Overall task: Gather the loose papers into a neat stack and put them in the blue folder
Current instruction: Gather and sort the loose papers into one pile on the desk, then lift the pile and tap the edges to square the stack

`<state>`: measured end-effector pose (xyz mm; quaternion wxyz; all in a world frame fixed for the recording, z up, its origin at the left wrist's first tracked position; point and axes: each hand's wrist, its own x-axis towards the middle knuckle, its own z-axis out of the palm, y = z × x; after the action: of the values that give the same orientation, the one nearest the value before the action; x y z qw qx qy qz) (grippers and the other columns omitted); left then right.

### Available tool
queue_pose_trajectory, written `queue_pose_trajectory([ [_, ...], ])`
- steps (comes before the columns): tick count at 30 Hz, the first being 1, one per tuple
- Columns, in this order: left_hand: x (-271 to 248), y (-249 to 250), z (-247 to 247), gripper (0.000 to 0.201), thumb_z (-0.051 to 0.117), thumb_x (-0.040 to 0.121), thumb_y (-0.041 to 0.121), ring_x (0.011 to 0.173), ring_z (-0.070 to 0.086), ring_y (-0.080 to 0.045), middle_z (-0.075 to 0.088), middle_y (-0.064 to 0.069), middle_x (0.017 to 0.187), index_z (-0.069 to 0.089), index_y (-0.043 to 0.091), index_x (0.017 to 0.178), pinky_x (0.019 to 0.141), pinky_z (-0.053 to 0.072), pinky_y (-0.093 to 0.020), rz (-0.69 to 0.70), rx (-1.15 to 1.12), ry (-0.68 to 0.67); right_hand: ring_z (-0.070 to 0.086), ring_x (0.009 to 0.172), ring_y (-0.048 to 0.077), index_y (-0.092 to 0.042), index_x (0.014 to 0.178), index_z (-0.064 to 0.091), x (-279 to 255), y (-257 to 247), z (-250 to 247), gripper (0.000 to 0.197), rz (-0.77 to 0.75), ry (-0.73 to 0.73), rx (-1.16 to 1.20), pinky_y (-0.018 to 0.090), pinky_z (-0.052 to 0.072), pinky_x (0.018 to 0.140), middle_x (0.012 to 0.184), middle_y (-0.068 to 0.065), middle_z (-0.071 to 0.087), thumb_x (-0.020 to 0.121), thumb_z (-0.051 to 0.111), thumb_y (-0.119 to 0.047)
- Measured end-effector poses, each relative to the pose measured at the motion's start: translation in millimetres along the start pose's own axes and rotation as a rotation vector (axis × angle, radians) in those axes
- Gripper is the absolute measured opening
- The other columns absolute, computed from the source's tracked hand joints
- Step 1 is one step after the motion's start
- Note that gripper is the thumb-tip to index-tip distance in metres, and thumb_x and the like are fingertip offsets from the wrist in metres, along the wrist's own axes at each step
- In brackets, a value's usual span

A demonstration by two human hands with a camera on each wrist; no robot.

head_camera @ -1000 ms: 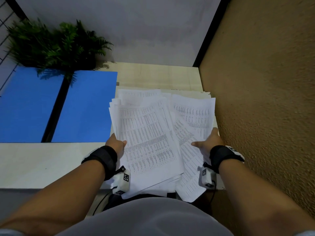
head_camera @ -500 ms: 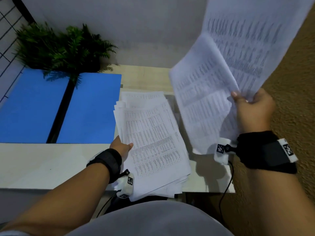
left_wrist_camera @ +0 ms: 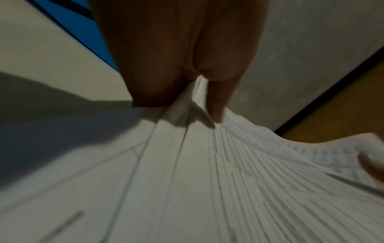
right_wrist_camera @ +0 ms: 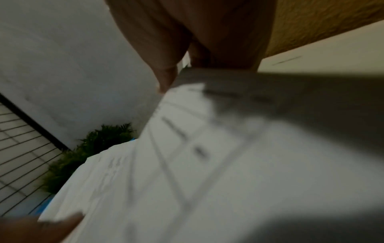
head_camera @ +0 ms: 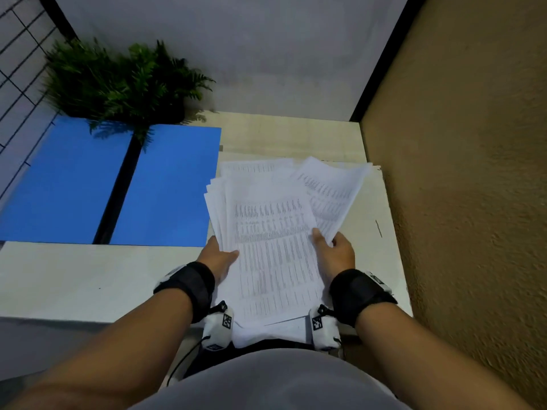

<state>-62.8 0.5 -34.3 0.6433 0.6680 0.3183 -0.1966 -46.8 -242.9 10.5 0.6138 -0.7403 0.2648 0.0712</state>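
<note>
A loose pile of printed papers (head_camera: 275, 247) lies on the white table (head_camera: 88, 279), overhanging its near edge. My left hand (head_camera: 220, 255) grips the pile's left edge, thumb on top and fingers beneath; the left wrist view shows this hand (left_wrist_camera: 199, 92) pinching the papers (left_wrist_camera: 207, 180). My right hand (head_camera: 333, 250) holds the right side, thumb on the top sheet, with a few sheets (head_camera: 331, 196) fanning out to the right. The right wrist view is blurred but shows the thumb over the papers (right_wrist_camera: 228, 164). The blue folder (head_camera: 165, 184) lies open and flat to the left of the pile.
A green fern (head_camera: 124, 84) stands at the back left, its fronds over the folder's far edge. A rough brown wall (head_camera: 458, 202) runs close along the table's right side. A grey wall closes the back, and a wire grid (head_camera: 17, 54) stands at the far left.
My right hand, which held a bundle of sheets high at the right, has brought it down onto the pile. My left hand has stayed on the pile's left edge.
</note>
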Motion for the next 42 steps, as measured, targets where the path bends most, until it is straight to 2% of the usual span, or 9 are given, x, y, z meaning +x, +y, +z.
queue_pose_trajectory([
  [4, 9, -3, 0, 0.045, 0.056, 0.095, 0.007, 0.127, 0.052, -0.036, 0.054, -0.017, 0.141, 0.043, 0.01, 0.137, 0.111, 0.039, -0.046, 0.007, 0.104, 0.065, 0.035, 0.06, 0.014, -0.017, 0.064, 0.04, 25, -5, -15, 0.036, 0.007, 0.099, -0.009, 0.024, 0.032, 0.057, 0.064, -0.001, 0.037, 0.096, 0.057, -0.024],
  [9, 3, 4, 3, 0.044, 0.05, 0.099, 0.008, 0.13, 0.047, -0.03, 0.049, -0.009, 0.139, 0.038, 0.002, 0.141, 0.095, 0.034, -0.026, 0.0, 0.196, 0.108, 0.048, 0.061, 0.02, -0.012, 0.067, 0.051, 54, -8, -41, 0.027, 0.079, 0.007, -0.242, 0.03, 0.045, 0.066, 0.068, 0.006, 0.052, 0.094, 0.053, -0.016],
  [15, 0, 12, 6, 0.047, 0.055, 0.096, 0.005, 0.129, 0.049, -0.033, 0.05, -0.016, 0.142, 0.038, 0.003, 0.14, 0.101, 0.039, -0.032, -0.034, 0.239, 0.081, 0.054, 0.088, 0.025, -0.01, 0.097, 0.053, 53, -12, -59, 0.006, 0.006, -0.152, -0.547, 0.036, 0.046, 0.084, 0.087, 0.007, 0.057, 0.093, 0.054, -0.005],
  [18, 0, 23, 10, 0.053, 0.057, 0.095, 0.009, 0.131, 0.047, -0.033, 0.047, -0.015, 0.145, 0.035, 0.003, 0.143, 0.105, 0.038, -0.035, -0.06, 0.376, 0.043, 0.048, 0.099, 0.021, -0.007, 0.126, 0.039, 49, -18, -54, 0.034, -0.004, -0.133, -0.604, 0.034, 0.041, 0.095, 0.104, 0.005, 0.049, 0.094, 0.047, 0.002],
  [25, 23, 12, 21, 0.096, 0.092, 0.056, 0.04, 0.126, 0.057, -0.026, 0.062, -0.001, 0.134, 0.047, 0.023, 0.14, 0.108, 0.044, -0.046, 0.025, 0.202, -0.102, 0.033, 0.063, 0.011, -0.018, 0.098, 0.028, 37, -3, -29, 0.032, -0.037, -0.304, -0.864, 0.021, 0.029, 0.059, 0.076, -0.004, 0.034, 0.084, 0.034, 0.009],
  [31, -3, 19, 44, 0.073, 0.068, 0.077, -0.005, 0.126, 0.055, -0.027, 0.06, -0.006, 0.135, 0.045, 0.018, 0.143, 0.111, 0.04, -0.05, 0.109, -0.042, -0.099, 0.035, 0.129, 0.037, -0.01, 0.145, 0.027, 41, 2, -31, 0.058, -0.029, -0.313, -1.014, 0.041, 0.034, 0.106, 0.139, 0.02, 0.032, 0.097, 0.047, -0.035],
  [36, -32, 65, 54, 0.066, 0.057, 0.086, -0.014, 0.129, 0.054, -0.025, 0.059, -0.006, 0.137, 0.045, 0.017, 0.143, 0.109, 0.041, -0.041, 0.227, -0.175, -0.179, 0.033, 0.14, 0.022, -0.025, 0.151, 0.024, 36, -20, -43, 0.083, 0.284, -0.267, -0.067, 0.05, 0.025, 0.117, 0.151, 0.0, 0.038, 0.085, 0.046, -0.07],
  [39, -55, 103, 53, 0.054, 0.058, 0.087, -0.013, 0.111, 0.067, -0.011, 0.068, -0.003, 0.123, 0.054, 0.012, 0.135, 0.09, 0.054, -0.026, 0.321, -0.193, -0.282, 0.054, 0.129, 0.02, -0.023, 0.141, 0.046, 23, -51, -58, 0.061, 0.071, -0.471, 0.314, 0.044, 0.046, 0.104, 0.136, -0.001, 0.059, 0.085, 0.073, -0.021],
  [42, -76, 143, 49, 0.039, 0.063, 0.083, -0.016, 0.076, 0.074, -0.003, 0.071, -0.003, 0.097, 0.062, 0.006, 0.115, 0.064, 0.057, -0.018, 0.403, -0.209, -0.274, 0.071, 0.101, 0.014, -0.006, 0.129, 0.056, 18, -94, -64, 0.051, -0.157, -0.326, 0.349, 0.025, 0.058, 0.08, 0.114, 0.005, 0.071, 0.082, 0.064, 0.011],
])
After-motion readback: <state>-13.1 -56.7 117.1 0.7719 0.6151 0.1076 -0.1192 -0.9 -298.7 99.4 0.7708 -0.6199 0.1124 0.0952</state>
